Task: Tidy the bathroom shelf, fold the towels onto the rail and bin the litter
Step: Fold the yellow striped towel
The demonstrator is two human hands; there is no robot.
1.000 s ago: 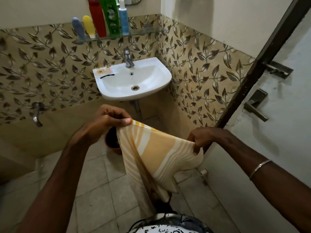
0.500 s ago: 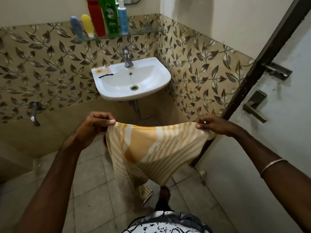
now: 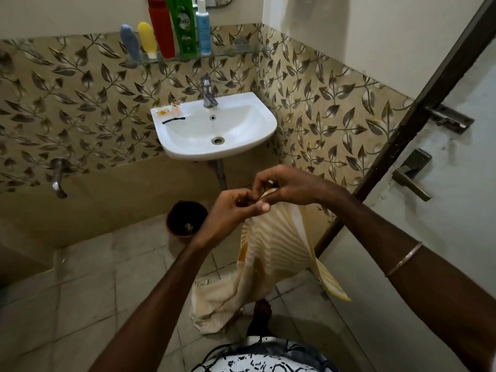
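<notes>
We pinch the striped towel [image 3: 271,253] with the left hand [image 3: 230,210] and right hand [image 3: 290,187] together, matching its top corners so it folds in half; the rest hangs below the sink [image 3: 268,122], its bottom edge near the floor.

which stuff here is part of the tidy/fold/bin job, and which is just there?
In the job:
- striped towel, pinched by left hand and right hand
- bottles on the glass shelf
- wrapper scraps and black clip on the sink rim
- bin

Just there:
- tap
- door handle
- wall spout
</notes>
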